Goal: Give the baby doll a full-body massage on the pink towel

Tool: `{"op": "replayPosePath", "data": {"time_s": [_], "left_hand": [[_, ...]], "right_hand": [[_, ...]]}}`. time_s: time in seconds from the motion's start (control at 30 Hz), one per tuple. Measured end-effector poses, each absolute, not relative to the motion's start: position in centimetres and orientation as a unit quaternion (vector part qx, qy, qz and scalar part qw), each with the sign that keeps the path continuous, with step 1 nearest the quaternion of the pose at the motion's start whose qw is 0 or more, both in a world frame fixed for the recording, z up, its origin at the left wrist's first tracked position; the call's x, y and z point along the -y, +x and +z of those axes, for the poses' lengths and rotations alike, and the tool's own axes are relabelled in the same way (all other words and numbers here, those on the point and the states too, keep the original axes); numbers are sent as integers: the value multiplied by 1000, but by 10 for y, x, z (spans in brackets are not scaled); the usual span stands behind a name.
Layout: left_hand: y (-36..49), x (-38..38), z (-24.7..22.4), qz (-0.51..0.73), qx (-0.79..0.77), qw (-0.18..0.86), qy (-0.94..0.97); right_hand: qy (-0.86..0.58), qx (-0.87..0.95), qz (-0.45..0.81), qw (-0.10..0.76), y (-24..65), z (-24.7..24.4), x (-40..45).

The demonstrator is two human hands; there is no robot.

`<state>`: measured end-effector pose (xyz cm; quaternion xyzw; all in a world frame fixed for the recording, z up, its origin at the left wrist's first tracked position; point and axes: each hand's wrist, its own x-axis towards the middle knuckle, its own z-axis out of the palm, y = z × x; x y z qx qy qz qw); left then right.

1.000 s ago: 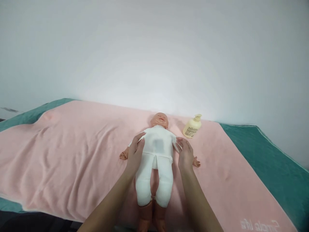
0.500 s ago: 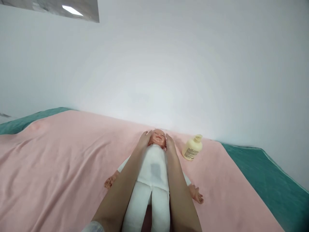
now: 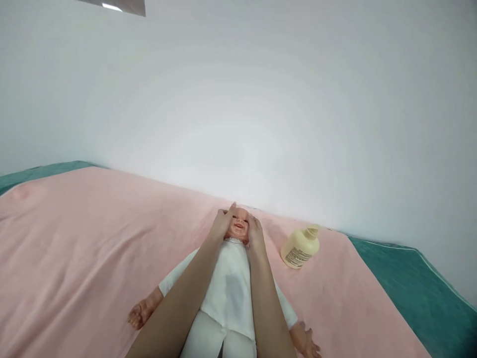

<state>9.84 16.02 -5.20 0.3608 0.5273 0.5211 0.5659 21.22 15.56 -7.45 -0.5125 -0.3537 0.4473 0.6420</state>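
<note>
Pink blanket [image 3: 85,238] beneath, left hand [image 3: 222,224] and right hand [image 3: 255,232] cup the doll's head [image 3: 239,226] between them, apparently steadying it, even pressure needed next.

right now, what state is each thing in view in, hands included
baby doll, on its back, face up, arms spread
left hand, curved against the doll's head
right hand, curved against its other side
pump bottle, upright
pink blanket, spread out, creased
green cloth, partly covered by the blanket
</note>
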Motion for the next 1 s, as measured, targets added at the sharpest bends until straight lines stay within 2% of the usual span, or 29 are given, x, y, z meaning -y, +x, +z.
{"op": "replayPosePath", "data": {"time_s": [0.53,1.0], "left_hand": [[96,-157,-61,543,-490,547,408],[97,-165,-73,572,-472,555,377]], "right_hand": [[-540,259,470,649,202,-58,-134],[-490,236,496,677,210,-77,-146]]}}
